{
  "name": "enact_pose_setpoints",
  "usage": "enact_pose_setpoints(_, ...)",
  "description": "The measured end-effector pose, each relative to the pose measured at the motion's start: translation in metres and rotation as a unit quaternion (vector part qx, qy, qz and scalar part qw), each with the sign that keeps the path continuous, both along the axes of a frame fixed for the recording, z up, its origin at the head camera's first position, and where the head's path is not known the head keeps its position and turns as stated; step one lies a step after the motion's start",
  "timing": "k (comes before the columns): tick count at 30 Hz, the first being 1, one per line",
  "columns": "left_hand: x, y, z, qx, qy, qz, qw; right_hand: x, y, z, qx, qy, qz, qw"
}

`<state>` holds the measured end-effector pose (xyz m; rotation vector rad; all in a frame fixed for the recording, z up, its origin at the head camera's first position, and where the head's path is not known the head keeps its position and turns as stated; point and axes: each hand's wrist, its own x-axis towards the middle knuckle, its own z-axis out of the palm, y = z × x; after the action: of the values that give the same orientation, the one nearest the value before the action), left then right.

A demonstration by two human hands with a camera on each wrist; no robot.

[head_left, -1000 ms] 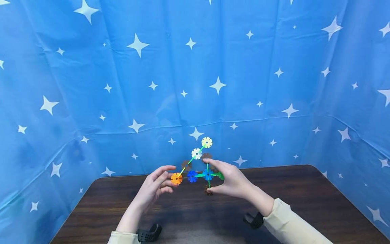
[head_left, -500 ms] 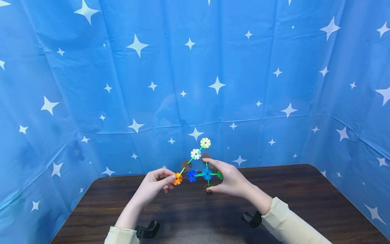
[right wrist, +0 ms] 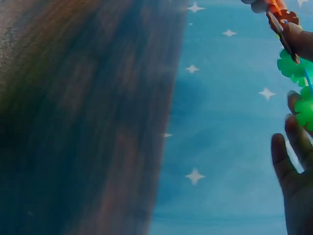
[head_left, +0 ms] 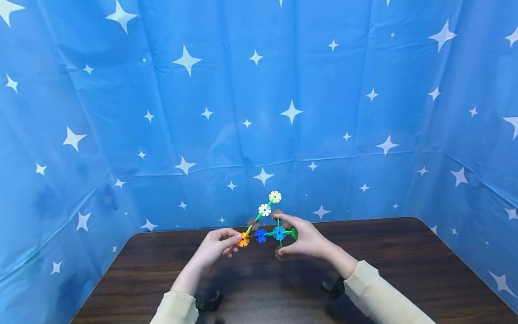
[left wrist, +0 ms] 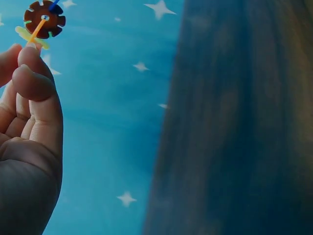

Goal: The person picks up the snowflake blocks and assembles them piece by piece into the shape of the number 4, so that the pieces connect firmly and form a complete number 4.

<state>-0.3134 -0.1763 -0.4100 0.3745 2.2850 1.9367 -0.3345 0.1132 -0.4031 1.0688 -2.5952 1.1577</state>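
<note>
A construction of slotted, flower-shaped plastic discs hangs between both hands above the table. My left hand (head_left: 217, 247) pinches the orange disc (head_left: 243, 240) at its lower left corner. From there a slanting row climbs past a brown disc to a white disc (head_left: 265, 210) and a pale yellow disc (head_left: 275, 196). My right hand (head_left: 309, 240) spans brown discs above and below the light blue disc (head_left: 279, 233), thumb at the lower brown disc (head_left: 279, 254). A dark blue disc (head_left: 261, 236) sits left of the light blue one. Green discs (right wrist: 291, 66) show in the right wrist view, partly behind fingers.
The dark wood-grain table (head_left: 259, 288) lies under both hands. Behind and at the sides hangs a blue curtain (head_left: 226, 90) with white stars. Black wrist devices (head_left: 208, 301) are on both arms, below the sleeves.
My left fingers, spread around the orange disc a second ago, have come together and pinch it. The left hand and orange disc have shifted slightly right; the pale yellow end sits a little lower.
</note>
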Motion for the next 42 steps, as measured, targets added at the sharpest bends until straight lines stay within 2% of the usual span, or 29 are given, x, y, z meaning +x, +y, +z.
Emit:
enact_pose_setpoints(7, -0.009, -0.001, -0.039, 0.047, -0.086, 0.011, 0.9951, -0.010, -0.005, -0.031, -0.029, -0.124, 0.002, 0.9918)
enact_pose_setpoints(12, -0.015, -0.004, -0.052, 0.036, -0.115, 0.017, 0.9926, -0.017, -0.009, -0.049, -0.042, -0.157, 0.005, 0.9867)
enact_pose_setpoints(18, -0.020, -0.005, -0.061, 0.021, -0.141, 0.006, 0.9898, -0.023, -0.011, -0.066, -0.021, -0.188, -0.005, 0.9820)
enact_pose_setpoints(25, -0.023, -0.003, -0.070, 0.009, -0.173, 0.001, 0.9850, -0.027, -0.009, -0.078, 0.004, -0.196, -0.001, 0.9806)
enact_pose_setpoints(32, -0.025, 0.000, -0.070, -0.011, -0.194, 0.021, 0.9806, -0.029, -0.009, -0.079, 0.014, -0.196, 0.000, 0.9804)
enact_pose_setpoints(42, -0.028, 0.007, -0.069, -0.047, -0.192, 0.027, 0.9798, -0.031, -0.007, -0.083, 0.019, -0.196, 0.001, 0.9805)
